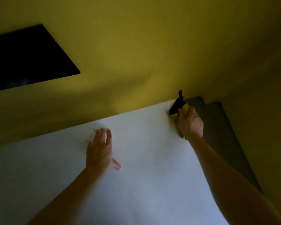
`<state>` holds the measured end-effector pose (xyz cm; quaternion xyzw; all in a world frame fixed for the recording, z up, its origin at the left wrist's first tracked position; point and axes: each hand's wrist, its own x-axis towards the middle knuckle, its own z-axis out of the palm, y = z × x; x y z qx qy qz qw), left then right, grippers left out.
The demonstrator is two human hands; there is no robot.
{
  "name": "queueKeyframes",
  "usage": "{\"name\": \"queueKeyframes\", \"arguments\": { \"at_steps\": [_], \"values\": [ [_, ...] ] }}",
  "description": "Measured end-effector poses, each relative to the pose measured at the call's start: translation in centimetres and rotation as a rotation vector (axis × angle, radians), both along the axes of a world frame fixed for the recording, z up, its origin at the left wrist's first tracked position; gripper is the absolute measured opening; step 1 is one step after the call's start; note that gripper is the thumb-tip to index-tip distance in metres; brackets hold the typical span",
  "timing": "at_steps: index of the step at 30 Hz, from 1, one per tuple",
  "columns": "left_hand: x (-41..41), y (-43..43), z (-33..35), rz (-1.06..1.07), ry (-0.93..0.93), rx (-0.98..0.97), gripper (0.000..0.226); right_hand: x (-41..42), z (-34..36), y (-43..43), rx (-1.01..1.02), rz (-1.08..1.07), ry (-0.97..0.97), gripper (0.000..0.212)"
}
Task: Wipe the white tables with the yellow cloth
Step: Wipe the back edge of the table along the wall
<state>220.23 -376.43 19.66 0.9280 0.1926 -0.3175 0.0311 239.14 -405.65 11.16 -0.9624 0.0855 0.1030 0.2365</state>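
A white table (144, 168) fills the lower half of the head view and meets a yellow wall. My right hand (191, 121) is at the table's far right corner and grips the yellow cloth (185, 108), most of which is hidden under the palm. A small bit of yellow cloth shows below the wrist. A black object (175, 106) sits at that corner, touching the cloth. My left hand (101, 150) rests flat on the table's middle with its fingers straight and spread, holding nothing.
The yellow wall (136, 54) rises right behind the table. A dark rectangular panel (26, 59) hangs on the wall at upper left. A grey-brown surface (222, 130) runs along the table's right edge, beside another wall (263, 111).
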Motion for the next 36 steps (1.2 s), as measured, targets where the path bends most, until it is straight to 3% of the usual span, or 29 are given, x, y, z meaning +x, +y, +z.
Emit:
{"name": "queueKeyframes", "arguments": {
  "at_steps": [4, 10, 12, 14, 16, 20, 26, 29, 31, 34, 36],
  "values": [
    [-0.2, -0.1, -0.5, -0.006, 0.002, 0.028, 0.168, -7.7, 0.8, -3.5, -0.091, 0.007, -0.042, 0.044],
    [0.2, -0.1, -0.6, 0.011, -0.003, 0.011, 0.168, 0.9, -0.2, 2.7, -0.174, 0.103, -0.167, 0.051],
    [0.1, 0.0, -0.8, 0.015, -0.018, 0.000, 0.167, 3.4, -0.5, 5.6, -0.293, 0.215, -0.257, 0.049],
    [-0.2, 0.3, -0.9, 0.017, -0.041, 0.000, 0.167, 4.0, -0.3, 8.5, -0.396, 0.485, -0.285, 0.037],
    [-0.5, 0.5, -1.1, 0.020, -0.060, -0.010, 0.167, 2.6, -0.1, 12.1, -0.333, 0.752, -0.296, 0.037],
    [-1.2, 0.6, -0.6, 0.040, -0.079, -0.037, 0.161, -3.1, 0.1, 18.9, -0.185, 0.946, -0.254, 0.050],
    [-7.9, 0.6, -1.2, 0.128, -0.263, -0.037, 0.119, -10.0, -0.6, 9.1, -0.044, 1.207, -0.322, 0.072],
    [-12.2, 1.1, -1.8, 0.081, -0.310, -0.071, 0.098, -10.2, -0.2, 2.4, -0.034, 1.073, -0.274, 0.081],
    [-14.7, 1.5, -1.7, 0.081, -0.341, -0.091, 0.081, -9.9, 0.7, 0.4, -0.152, 0.897, -0.196, 0.090],
    [-18.0, 1.9, -1.5, 0.079, -0.480, -0.066, 0.042, -12.0, 1.1, 3.5, -0.317, 0.669, -0.123, 0.090],
    [-20.2, 2.5, -1.2, 0.103, -0.511, -0.049, 0.018, -15.6, 1.3, 8.1, -0.268, 0.644, -0.130, 0.089]
  ]
}}
